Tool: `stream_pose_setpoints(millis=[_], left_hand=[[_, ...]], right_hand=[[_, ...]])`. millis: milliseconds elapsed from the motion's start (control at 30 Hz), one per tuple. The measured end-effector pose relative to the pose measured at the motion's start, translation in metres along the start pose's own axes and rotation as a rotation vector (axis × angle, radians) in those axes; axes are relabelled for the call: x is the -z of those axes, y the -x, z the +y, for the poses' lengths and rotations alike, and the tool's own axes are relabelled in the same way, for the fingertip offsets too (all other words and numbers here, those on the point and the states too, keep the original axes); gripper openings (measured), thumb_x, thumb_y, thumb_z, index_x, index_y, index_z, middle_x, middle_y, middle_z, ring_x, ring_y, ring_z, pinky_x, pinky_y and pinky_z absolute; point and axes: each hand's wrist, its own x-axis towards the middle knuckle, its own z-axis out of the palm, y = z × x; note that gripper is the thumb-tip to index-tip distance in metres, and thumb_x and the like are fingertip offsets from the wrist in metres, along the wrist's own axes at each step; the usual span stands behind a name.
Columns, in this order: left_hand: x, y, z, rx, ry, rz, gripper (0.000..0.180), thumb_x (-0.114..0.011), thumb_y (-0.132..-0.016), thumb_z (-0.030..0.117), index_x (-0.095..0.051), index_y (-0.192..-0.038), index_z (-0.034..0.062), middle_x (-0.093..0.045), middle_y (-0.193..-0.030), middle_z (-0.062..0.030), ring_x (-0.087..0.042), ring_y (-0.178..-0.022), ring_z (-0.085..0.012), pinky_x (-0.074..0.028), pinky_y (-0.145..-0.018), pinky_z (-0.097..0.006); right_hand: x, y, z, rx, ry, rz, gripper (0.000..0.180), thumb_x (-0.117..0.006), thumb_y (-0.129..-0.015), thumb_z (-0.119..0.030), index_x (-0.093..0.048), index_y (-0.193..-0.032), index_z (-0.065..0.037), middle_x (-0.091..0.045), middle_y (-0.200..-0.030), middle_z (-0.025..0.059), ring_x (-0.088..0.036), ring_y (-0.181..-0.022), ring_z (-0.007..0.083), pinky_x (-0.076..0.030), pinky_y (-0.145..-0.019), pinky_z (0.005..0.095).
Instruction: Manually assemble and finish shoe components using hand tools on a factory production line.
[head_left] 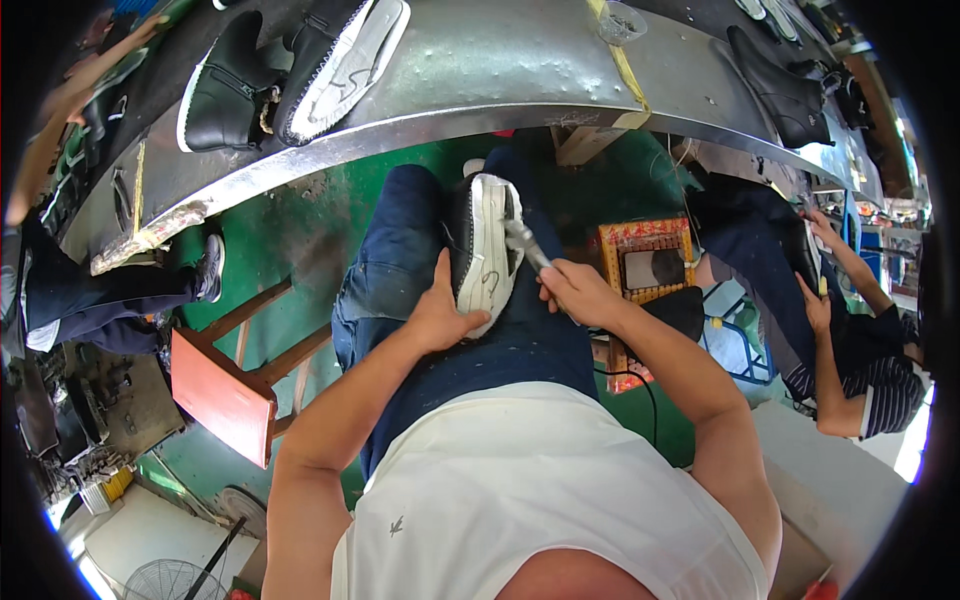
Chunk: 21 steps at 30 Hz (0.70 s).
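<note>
A black boot lies sole up across my lap, its white underside and stitched white rim showing. My left hand grips it at the near end, thumb over the sole's edge and fingers along the black side. In my right hand is a short, pale-handled tool with a blunt greyish head. That head is at the right edge of the sole, close to or touching it; which of the two I cannot tell. Blur leaves the tool's exact kind unclear.
Ahead of my knees runs a metal-topped bench bearing more black boots and a clear plastic cup. A red-topped stool stands left, a patterned box right. Another person works on a shoe at right.
</note>
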Motion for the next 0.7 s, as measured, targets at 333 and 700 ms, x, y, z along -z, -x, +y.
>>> stream_pose_setpoints(millis=[333,700], left_hand=[[0.127,0.023,0.108,-0.513,0.006,0.289,0.077,-0.086,-0.07,0.0,-0.048,-0.137,0.0031,-0.07,-0.114,-0.0148,-0.067,-0.101,-0.0172,-0.055,-0.089,-0.033],[0.015,-0.096,-0.007,0.158,0.763,0.027,0.063,-0.039,-0.107,0.052,-0.065,-0.129,-0.0011,-0.066,-0.129,-0.0169,-0.06,-0.118,-0.0249,-0.042,-0.106,-0.038]], right_hand=[[-0.002,0.02,0.034,-0.008,-0.384,0.219,0.028,-0.059,-0.101,-0.026,-0.06,-0.111,0.0,-0.066,-0.088,0.0048,-0.06,-0.065,0.013,-0.051,-0.064,0.0312],[0.008,0.044,-0.01,-0.039,0.069,0.053,0.031,-0.062,-0.097,-0.02,-0.058,-0.123,-0.003,-0.065,-0.091,0.0136,-0.063,-0.081,0.0239,-0.05,-0.076,0.0381]])
